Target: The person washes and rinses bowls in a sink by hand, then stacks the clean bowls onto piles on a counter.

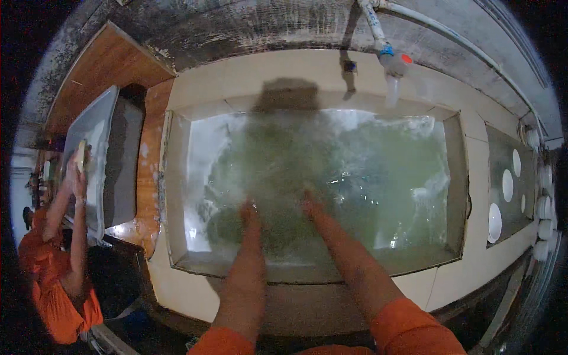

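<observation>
My left hand and my right hand are both dipped to about the wrist in a wide rectangular basin. Cloudy greenish water fills it, with white foam along the left side and some patches at the right. The hands are apart, near the middle of the basin. Murky water hides the fingers, so whether they hold anything under the surface does not show. Both forearms come over the near rim, in orange sleeves.
At the left, a person in orange holds a pale yellowish object over a grey tub with foam. A tap hangs above the far edge. White round dishes lie in a smaller basin at the right.
</observation>
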A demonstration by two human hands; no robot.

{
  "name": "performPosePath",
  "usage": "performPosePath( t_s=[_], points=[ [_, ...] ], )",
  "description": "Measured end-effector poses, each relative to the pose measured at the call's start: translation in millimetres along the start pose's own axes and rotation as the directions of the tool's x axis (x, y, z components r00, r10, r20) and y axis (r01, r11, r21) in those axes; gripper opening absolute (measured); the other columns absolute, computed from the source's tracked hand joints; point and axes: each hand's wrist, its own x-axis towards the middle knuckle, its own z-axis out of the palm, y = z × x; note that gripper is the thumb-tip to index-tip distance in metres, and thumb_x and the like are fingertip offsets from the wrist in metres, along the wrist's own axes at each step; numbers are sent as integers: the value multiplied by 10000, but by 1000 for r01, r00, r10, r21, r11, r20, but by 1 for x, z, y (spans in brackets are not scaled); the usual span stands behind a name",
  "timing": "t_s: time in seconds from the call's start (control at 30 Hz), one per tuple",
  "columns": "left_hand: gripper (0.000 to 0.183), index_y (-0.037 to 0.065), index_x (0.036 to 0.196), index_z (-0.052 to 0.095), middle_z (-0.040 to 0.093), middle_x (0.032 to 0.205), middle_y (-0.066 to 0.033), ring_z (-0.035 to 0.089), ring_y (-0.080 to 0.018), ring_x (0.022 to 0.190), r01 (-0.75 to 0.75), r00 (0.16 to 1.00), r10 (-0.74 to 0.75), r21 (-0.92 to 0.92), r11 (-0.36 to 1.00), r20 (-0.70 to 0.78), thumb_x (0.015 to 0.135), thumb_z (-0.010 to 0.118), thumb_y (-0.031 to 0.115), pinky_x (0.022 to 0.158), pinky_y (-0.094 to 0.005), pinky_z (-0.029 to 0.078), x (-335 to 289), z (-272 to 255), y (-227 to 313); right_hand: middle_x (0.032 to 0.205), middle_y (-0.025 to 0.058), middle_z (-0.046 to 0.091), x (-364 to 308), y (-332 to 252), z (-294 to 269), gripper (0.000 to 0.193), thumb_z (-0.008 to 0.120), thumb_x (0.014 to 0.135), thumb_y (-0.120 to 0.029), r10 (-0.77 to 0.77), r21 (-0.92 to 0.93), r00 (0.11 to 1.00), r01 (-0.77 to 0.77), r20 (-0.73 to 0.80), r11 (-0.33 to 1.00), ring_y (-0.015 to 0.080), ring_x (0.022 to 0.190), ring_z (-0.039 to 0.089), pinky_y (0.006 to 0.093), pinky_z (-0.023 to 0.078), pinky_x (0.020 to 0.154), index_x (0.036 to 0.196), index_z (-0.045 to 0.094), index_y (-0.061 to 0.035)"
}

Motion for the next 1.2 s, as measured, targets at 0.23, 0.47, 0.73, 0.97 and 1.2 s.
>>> performPosePath(
  t_s=[0.23, 0.47, 0.73, 0.97, 1.2],
  points=[
    [442, 17, 1205, 521, 552, 1188, -194, 518, -357, 1111, 78, 978, 27, -487, 870, 205, 855, 584, 278, 968, -444, 403, -52, 59, 87, 1277, 295, 441, -62, 2, -27, 481, 512, 905, -315, 54, 36, 985, -49, -166, 998, 434, 1179, 446, 526, 379, 965, 1283, 487, -19],
    [462, 23, 1218, 505, 541, 1189, -191, 507, -355, 1121, 131, 925, 203, -771, 624, 322, 860, 581, 305, 970, -450, 399, -104, 39, 174, 1250, 336, 429, -151, -25, -125, 461, 514, 907, -268, 249, 448, 768, 54, -590, 893, 473, 1144, 446, 529, 419, 914, 1281, 478, -1],
    [485, 30, 1233, 486, 529, 1190, -189, 494, -353, 1132, -20, 892, 381, -820, 571, 243, 867, 578, 335, 973, -456, 394, -230, 76, 324, 1162, 303, 422, -197, 73, -88, 498, 615, 844, -288, 391, 455, 558, -26, -732, 890, 479, 1028, 478, 531, 411, 901, 1237, 511, 1],
    [506, 37, 1246, 469, 518, 1190, -186, 482, -351, 1142, -453, 834, 527, -749, 483, -165, 872, 575, 362, 976, -462, 390, -292, 84, 470, 1136, 245, 469, -321, 162, -224, 508, 606, 843, -351, 444, 496, 370, 52, -816, 867, 438, 1066, 458, 515, 363, 946, 1203, 498, -9],
    [691, 40, 1392, 317, 406, 1336, -287, 404, -428, 1232, -551, 445, 862, -833, 50, -242, 850, 598, 366, 1021, -490, 335, -450, 76, 666, 1082, 256, 606, -417, 484, -275, 660, 621, 845, -392, 706, 687, 88, -171, -703, 706, 343, 988, 584, 420, 439, 912, 1245, 454, 107]
  ],
)
